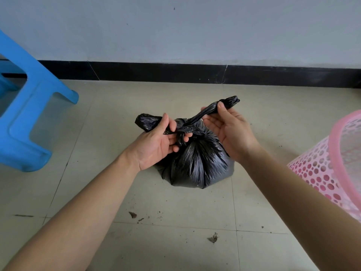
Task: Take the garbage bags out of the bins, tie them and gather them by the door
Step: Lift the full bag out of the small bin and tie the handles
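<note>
Black garbage bag sits on floor by wall. My left hand grips one twisted end, my right hand pinches the other. Pink bin just right.

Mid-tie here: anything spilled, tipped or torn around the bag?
Yes. Small bits of debris lie scattered on the floor tiles in front of the black garbage bag, as if spilled. The pink bin at the right edge looks tipped, not upright. No tear shows in the bag.
</note>
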A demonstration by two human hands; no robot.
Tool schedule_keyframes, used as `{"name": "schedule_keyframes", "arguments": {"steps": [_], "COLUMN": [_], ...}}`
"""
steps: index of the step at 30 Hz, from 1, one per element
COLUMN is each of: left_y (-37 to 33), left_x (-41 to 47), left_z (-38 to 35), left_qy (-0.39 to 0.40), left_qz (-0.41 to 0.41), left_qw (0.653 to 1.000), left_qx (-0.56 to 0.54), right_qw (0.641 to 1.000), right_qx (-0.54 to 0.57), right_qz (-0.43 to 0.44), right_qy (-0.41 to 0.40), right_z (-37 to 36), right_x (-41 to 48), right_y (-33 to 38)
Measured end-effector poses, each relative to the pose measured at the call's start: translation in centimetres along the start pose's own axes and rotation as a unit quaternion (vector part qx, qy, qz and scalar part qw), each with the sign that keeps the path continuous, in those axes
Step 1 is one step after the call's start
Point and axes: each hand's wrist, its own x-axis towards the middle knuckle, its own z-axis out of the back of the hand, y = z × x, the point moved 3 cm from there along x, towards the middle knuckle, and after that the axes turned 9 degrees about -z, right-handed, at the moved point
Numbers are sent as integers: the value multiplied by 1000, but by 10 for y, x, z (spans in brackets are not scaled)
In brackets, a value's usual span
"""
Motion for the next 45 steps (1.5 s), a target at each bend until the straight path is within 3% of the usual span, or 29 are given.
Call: {"name": "schedule_keyframes", "arguments": {"steps": [4, 10, 18, 22, 24, 27, 29, 31, 33, 36, 40, 43, 45], "left_y": [3, 18, 14, 15, 11, 0, -5, -7, -8, -6, 2, 9, 14], "left_x": [0, 1, 4, 5, 6, 7, 8, 7, 7, 7, 6, 4, 7], "left_z": [-3, 10, 5, 5, 5, 5, 2, -5, -12, -14, -16, -15, -13], "left_qy": [17, -104, -129, -154, -155, -150, -128, -97, -104, -209, -272, -282, -287], "left_qz": [8, -5, -23, -47, -52, -69, -84, -90, -116, -193, -258, -237, -185], "left_qw": [999, 995, 991, 987, 984, 975, 969, 956, 923, 851, 778, 779, 814], "left_qx": [37, 2, -40, 23, 71, 149, 196, 263, 351, 441, 504, 507, 470], "right_qw": [998, 993, 974, 954, 952, 934, 867, 785, 748, 737, 717, 709, 712], "right_qx": [43, 38, -139, -192, -230, -356, -493, -605, -645, -657, -672, -681, -678], "right_qz": [-28, -76, -147, -200, -172, -20, 74, 96, 112, 154, 180, 175, 173], "right_qy": [25, 83, 104, 114, 104, 14, 26, 98, 105, 41, 50, 62, 63], "right_z": [1, -1, 5, 14, 22, 33, 29, 19, 14, 12, 8, 6, 7], "right_x": [-3, -13, -13, -9, -7, 1, 0, -2, -4, -8, -13, -14, -14], "right_y": [-4, -11, -19, -20, -13, 7, 14, 6, -7, -15, -19, -19, -18]}}
